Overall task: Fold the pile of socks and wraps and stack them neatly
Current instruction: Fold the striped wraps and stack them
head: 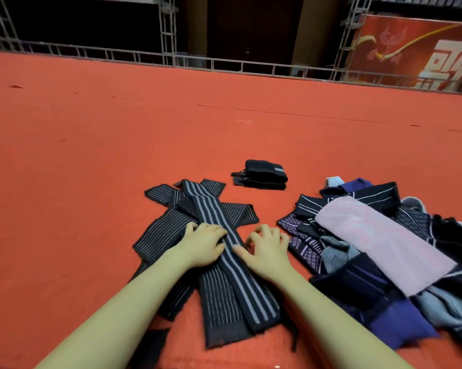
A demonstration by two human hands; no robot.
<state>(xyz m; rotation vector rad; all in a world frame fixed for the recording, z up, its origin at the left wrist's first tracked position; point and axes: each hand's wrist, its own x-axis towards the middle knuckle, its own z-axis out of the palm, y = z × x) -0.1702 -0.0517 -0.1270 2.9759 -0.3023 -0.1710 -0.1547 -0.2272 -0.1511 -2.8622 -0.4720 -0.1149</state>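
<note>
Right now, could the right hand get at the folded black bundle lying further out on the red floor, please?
Probably yes. The right hand rests on the striped wrap, and only bare red floor lies between it and the folded black bundle. Nothing blocks the path, though it looks like a forward stretch.

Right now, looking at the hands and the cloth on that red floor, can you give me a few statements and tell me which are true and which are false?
1. Both hands rest on the striped wrap. True: the left hand and right hand press on it from either side.
2. The pink cloth lies on top of the pile at the right. True.
3. The folded black bundle sits on top of that pile. False: it lies apart on the red carpet, farther from the person.
4. The right hand holds a sock in the air. False: it lies flat on the wrap.
</note>
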